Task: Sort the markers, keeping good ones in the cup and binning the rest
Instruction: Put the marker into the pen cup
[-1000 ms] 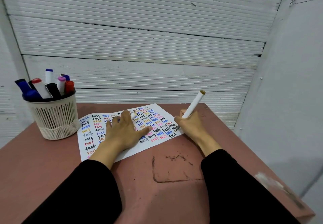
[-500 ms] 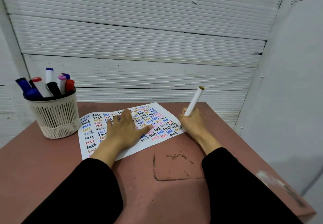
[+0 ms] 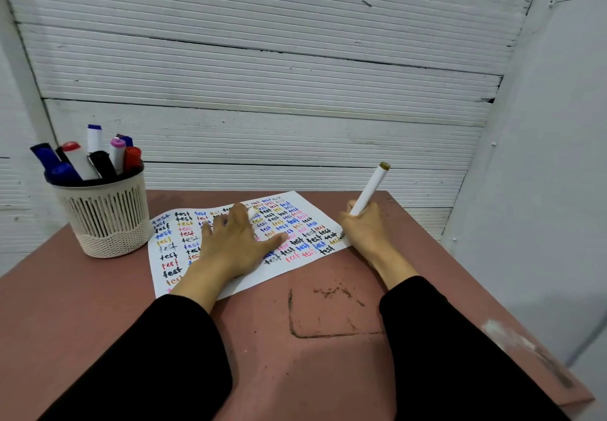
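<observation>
Since a second ago the right hand (image 3: 359, 228) has edged along the sheet's near-right corner, still gripping the white marker with a gold end (image 3: 369, 190); its long axis tilts up and rightward, tip on the white sheet of coloured "test" words (image 3: 295, 217). Left hand (image 3: 236, 240) lies flat, fingers spread, on the sheet. Cream slotted cup of markers (image 3: 105, 217) stands at the reddish-brown counter's (image 3: 328, 355) left.

- 1 cup (image 3: 108, 220)
- about 8 markers in cup (image 3: 95, 158), overlap makes exact count unsure
- 1 white marker (image 3: 369, 190) in hand
- 1 paper sheet (image 3: 295, 223)
- 2 hands: left hand (image 3: 236, 243), right hand (image 3: 364, 227)
</observation>
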A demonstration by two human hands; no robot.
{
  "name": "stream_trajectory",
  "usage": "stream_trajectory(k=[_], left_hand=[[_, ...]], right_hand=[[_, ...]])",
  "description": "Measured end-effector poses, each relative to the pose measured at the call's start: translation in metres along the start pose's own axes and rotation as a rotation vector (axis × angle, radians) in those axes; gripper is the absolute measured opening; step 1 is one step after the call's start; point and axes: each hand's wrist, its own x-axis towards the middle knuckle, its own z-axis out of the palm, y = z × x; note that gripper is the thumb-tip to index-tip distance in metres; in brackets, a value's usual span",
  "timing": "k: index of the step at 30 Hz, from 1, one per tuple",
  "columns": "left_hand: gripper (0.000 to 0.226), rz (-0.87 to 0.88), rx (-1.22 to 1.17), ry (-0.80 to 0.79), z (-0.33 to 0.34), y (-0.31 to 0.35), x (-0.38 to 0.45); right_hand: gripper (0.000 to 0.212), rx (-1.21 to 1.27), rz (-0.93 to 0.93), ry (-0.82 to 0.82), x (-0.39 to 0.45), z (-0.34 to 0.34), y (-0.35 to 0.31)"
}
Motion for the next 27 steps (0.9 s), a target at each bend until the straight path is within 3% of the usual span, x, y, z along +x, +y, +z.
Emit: stream_trajectory(k=[6, 10, 15, 20, 27], left_hand=[[0.096, 0.007, -0.002, -0.023, -0.001, -0.001, 0.0], [0.09, 0.068, 0.017, -0.128, -0.009, 0.003, -0.002], [0.043, 0.182, -0.022, -0.25, -0.019, 0.016, -0.01], [0.028, 0.277, -0.331, -0.158, -0.016, 0.006, -0.007], [0.023, 0.324, -0.467, -0.073, -0.014, 0.008, -0.011]], right_hand=[[0.045, 0.184, 0.044, 0.102, 0.003, -0.002, -0.002], [0.045, 0.326, 0.057, 0.039, 0.001, 0.002, -0.013], [0.037, 0.491, 0.198, -0.139, -0.001, 0.011, -0.02], [0.044, 0.723, 0.295, -0.216, -0.01, 0.015, -0.032], [0.038, 0.637, 0.159, -0.22, -0.029, 0.028, -0.05]])
